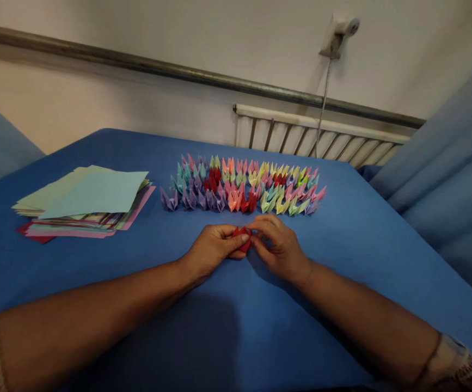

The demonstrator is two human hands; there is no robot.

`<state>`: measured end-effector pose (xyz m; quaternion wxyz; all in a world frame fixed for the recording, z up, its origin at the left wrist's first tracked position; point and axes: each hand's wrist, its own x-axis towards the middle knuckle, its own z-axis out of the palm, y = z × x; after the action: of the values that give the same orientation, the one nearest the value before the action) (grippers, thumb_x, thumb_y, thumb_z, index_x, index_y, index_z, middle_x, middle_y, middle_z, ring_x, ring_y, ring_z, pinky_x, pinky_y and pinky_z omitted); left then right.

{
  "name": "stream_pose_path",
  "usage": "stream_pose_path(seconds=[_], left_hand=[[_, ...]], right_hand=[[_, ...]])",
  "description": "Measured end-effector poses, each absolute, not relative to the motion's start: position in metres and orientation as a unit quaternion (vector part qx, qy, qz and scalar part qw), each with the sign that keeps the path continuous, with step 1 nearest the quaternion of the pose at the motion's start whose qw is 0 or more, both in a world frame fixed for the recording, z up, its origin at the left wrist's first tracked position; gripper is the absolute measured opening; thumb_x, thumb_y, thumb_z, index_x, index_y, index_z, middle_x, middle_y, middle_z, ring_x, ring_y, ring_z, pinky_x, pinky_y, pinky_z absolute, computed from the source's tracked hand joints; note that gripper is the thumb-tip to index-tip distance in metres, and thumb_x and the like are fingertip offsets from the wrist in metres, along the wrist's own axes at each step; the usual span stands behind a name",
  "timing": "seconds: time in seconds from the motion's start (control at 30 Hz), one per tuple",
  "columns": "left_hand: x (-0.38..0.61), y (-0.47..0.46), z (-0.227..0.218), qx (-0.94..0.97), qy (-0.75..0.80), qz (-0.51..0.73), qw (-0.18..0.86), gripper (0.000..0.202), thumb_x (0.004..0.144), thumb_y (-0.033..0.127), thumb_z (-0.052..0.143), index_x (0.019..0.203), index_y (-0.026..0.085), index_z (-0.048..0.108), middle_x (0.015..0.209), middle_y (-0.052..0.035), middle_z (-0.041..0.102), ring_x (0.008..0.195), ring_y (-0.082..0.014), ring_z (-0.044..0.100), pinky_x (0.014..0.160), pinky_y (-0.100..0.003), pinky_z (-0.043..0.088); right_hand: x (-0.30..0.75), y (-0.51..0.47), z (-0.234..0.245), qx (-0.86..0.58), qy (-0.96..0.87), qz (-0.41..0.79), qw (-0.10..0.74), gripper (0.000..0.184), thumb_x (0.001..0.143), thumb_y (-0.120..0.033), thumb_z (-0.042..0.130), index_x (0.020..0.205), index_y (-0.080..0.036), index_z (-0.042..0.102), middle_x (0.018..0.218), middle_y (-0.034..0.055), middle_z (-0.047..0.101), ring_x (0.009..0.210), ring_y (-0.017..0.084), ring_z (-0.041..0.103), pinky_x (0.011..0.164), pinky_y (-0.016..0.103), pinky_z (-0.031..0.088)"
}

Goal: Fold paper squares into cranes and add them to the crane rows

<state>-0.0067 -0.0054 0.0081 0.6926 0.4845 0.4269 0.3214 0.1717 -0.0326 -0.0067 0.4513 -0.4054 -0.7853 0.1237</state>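
Between my two hands is a small folded piece of red paper (243,246), partly covered by fingers. My left hand (214,247) grips it from the left, thumb lying across its front. From the right, the thumb and fingers of my right hand (279,245) pinch at its upper right edge. Just beyond my hands stand several rows of folded paper cranes (211,201) in purple, teal, red, pink, yellow and green, set close together with wings pointing up.
A loose stack of coloured paper sheets (97,190), light blue on top, lies to the left on the blue-covered table (170,337). A wall with a metal rail (195,73) and a radiator (301,122) stands behind. Blue curtains (448,179) hang at the right.
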Motion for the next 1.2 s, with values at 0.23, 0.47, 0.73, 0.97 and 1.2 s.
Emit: stream_pose_path(seconds=[0.23, 0.47, 0.73, 0.97, 1.2], left_hand=[[-0.0065, -0.006, 0.0075, 0.476, 0.43, 0.327, 0.694, 0.027, 0.066, 0.038, 0.082, 0.074, 0.014, 0.072, 0.07, 0.0011, 0.066, 0.068, -0.0092, 0.062, 0.067, -0.02, 0.053], [-0.0064, -0.0065, 0.0078, 0.475, 0.435, 0.326, 0.692, 0.026, 0.066, 0.038, 0.082, 0.073, 0.015, 0.072, 0.07, 0.0012, 0.067, 0.069, -0.0095, 0.062, 0.068, -0.02, 0.054], [-0.005, -0.0084, 0.0095, 0.459, 0.438, 0.339, 0.694, 0.029, 0.062, 0.037, 0.085, 0.076, 0.015, 0.073, 0.072, 0.0015, 0.067, 0.069, -0.0093, 0.063, 0.071, -0.022, 0.056], [-0.0055, -0.0078, 0.0096, 0.452, 0.426, 0.347, 0.702, 0.027, 0.062, 0.035, 0.085, 0.076, 0.015, 0.073, 0.075, 0.0009, 0.068, 0.07, -0.0094, 0.063, 0.074, -0.023, 0.055], [-0.0061, -0.0077, 0.0101, 0.479, 0.428, 0.346, 0.684, 0.029, 0.063, 0.037, 0.084, 0.08, 0.015, 0.074, 0.08, -0.0005, 0.07, 0.074, -0.0106, 0.064, 0.074, -0.022, 0.054]], right_hand=[[0.1706, -0.0341, -0.0035, -0.41, -0.795, 0.082, 0.439, 0.015, 0.089, -0.012, 0.053, 0.1, -0.021, 0.057, 0.099, 0.0078, 0.059, 0.09, 0.019, 0.06, 0.077, 0.032, 0.055], [0.1708, -0.0353, 0.0, -0.409, -0.808, 0.043, 0.422, 0.013, 0.091, -0.012, 0.05, 0.097, -0.021, 0.057, 0.097, 0.0077, 0.061, 0.088, 0.018, 0.061, 0.076, 0.033, 0.054], [0.1688, -0.0379, 0.0008, -0.419, -0.809, -0.016, 0.412, 0.009, 0.093, -0.016, 0.05, 0.095, -0.019, 0.059, 0.097, 0.0101, 0.065, 0.089, 0.02, 0.063, 0.076, 0.035, 0.053], [0.17, -0.0392, -0.0004, -0.422, -0.806, 0.016, 0.415, 0.009, 0.091, -0.016, 0.052, 0.097, -0.02, 0.058, 0.101, 0.0107, 0.064, 0.091, 0.021, 0.063, 0.079, 0.037, 0.053], [0.1693, -0.0404, 0.0018, -0.426, -0.811, 0.002, 0.401, 0.009, 0.089, -0.016, 0.054, 0.096, -0.02, 0.057, 0.101, 0.0103, 0.065, 0.091, 0.022, 0.062, 0.077, 0.038, 0.05]])
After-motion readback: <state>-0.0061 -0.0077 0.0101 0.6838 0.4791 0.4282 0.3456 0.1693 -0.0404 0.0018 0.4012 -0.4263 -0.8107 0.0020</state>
